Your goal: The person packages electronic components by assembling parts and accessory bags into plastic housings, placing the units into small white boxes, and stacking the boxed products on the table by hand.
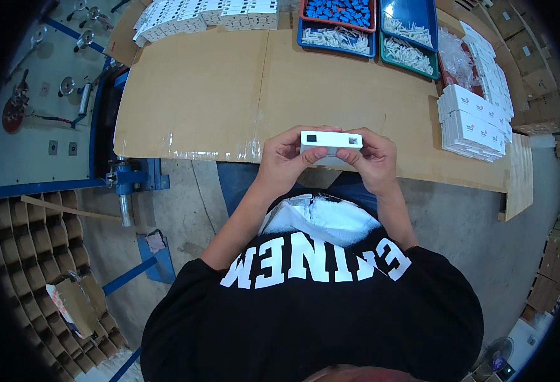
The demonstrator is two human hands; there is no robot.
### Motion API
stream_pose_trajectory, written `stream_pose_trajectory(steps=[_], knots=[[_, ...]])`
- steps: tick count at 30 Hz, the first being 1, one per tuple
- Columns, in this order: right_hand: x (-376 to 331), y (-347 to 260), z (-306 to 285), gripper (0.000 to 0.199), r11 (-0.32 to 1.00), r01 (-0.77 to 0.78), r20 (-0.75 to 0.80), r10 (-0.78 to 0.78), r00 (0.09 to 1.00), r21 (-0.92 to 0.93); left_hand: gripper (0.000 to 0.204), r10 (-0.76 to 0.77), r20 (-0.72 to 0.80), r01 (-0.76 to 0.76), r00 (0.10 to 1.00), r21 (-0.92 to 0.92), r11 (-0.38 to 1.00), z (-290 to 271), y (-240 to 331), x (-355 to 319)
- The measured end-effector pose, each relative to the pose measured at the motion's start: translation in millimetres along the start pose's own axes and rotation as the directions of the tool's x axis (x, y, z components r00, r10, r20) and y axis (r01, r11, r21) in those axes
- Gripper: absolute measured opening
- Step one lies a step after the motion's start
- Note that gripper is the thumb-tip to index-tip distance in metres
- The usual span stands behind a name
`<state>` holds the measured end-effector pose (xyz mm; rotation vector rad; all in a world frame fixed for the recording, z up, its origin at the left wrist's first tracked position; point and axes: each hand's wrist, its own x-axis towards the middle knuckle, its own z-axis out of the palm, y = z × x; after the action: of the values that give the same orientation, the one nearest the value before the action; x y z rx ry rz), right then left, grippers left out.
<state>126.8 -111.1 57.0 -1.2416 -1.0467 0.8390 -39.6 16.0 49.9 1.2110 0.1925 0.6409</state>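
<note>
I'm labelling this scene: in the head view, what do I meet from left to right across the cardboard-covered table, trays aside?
Rows of white boxes → left hand → held white box → right hand → stacked flat white boxes.

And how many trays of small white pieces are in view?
3, at the far side of the table: left blue tray, right blue tray, and green tray nearer than that. More may be hidden.

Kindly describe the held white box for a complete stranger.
Start at the brown table. At its near edge, find the left hand and right hand. The white box is between them, gripped by both, unlike the lined-up boxes at the far edge.
</note>
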Motion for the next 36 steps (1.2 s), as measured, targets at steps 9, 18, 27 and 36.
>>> stream_pose_trajectory(steps=[9, 18, 27, 36], knots=[[7.1, 84.4, 19.9, 0.042, 0.979, -0.196, -0.266, 0.175, 0.948, -0.054, 0.032, -0.158, -0.371, 0.212, 0.915, 0.107, 0.972, -9.3, -81.4, -13.5], [7.9, 84.7, 12.2, 0.052, 0.917, -0.369, -0.175, 0.392, 0.903, 0.151, 0.055, -0.296, -0.123, 0.29, 0.947, -0.065, 0.955, -17.0, -56.4, -29.5], [55.1, 95.6, -12.6, 0.029, 0.917, -0.311, -0.16, 0.278, 0.947, -0.25, 0.035, -0.113, -0.436, 0.279, 0.893, 0.339, 0.898, -155.9, -65.7, -22.1], [298.6, 61.1, 34.8, 0.036, 0.814, 0.187, 0.223, -0.072, 0.972, -0.551, 0.061, 0.2, -0.384, 0.218, 0.901, 0.801, 0.557, -294.1, -30.3, 10.6]])
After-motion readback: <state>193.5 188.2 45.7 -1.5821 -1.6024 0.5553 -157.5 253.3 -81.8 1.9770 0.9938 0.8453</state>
